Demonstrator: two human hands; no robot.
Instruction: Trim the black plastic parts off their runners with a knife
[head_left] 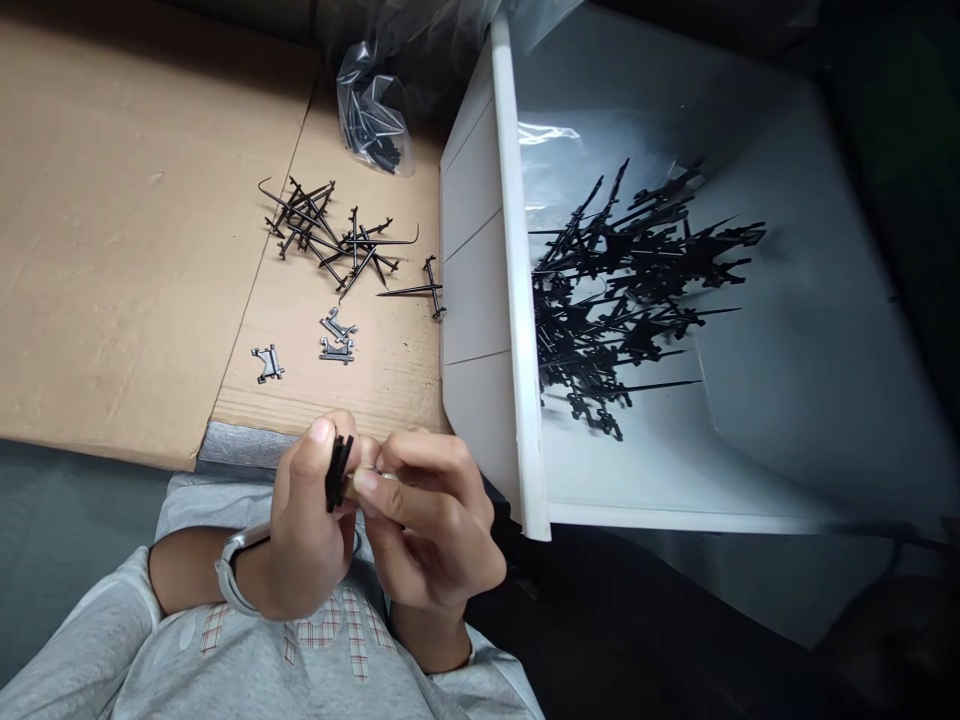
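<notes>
My left hand [309, 515] is closed on a small black plastic part [339, 474], held upright between thumb and fingers. Close against it, my right hand [431, 510] pinches with thumb and fingertips at the part's right side; what lies between those fingertips is mostly hidden. Both hands are in front of my body at the table's near edge. Just beyond them lie small grey bracket-like pieces [337, 348], one of them [268, 363] apart to the left. Farther back is a loose pile of thin black T-shaped parts [352, 245].
A white bin [529, 400] stands on the right, its wall rising beside the table. Inside it is a heap of spiky black parts [622, 290]. A clear plastic bag [375, 125] with dark pieces lies at the back. Cardboard [127, 230] covers the left.
</notes>
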